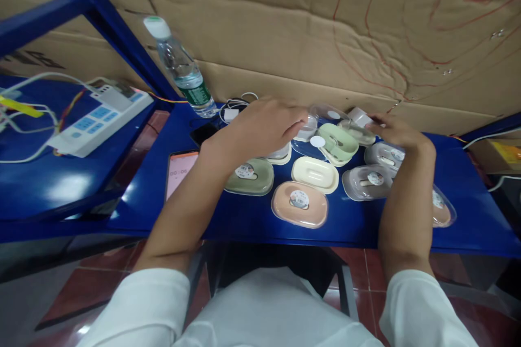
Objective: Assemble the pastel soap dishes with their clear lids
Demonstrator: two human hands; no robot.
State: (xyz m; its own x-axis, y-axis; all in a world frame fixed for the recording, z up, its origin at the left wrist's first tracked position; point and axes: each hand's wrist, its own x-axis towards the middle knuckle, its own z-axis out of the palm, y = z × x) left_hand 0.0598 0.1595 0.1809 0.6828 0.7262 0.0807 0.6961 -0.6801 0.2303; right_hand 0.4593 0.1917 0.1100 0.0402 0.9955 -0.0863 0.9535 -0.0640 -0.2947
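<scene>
My left hand reaches over the back of the blue table, fingers curled together beside a translucent piece; whatever lies in its grip is hidden. At the back right, the fingers of my right hand close on a small whitish piece. Between the hands lies an open light green soap box, with a clear lid behind it and a round white sticker in front. Nearer to me are a cream box part and a lidded peach soap box.
Lidded boxes in green and grey stand around, with another peach one by my right forearm. At left are a phone, a water bottle and a power strip. A cardboard wall closes the back.
</scene>
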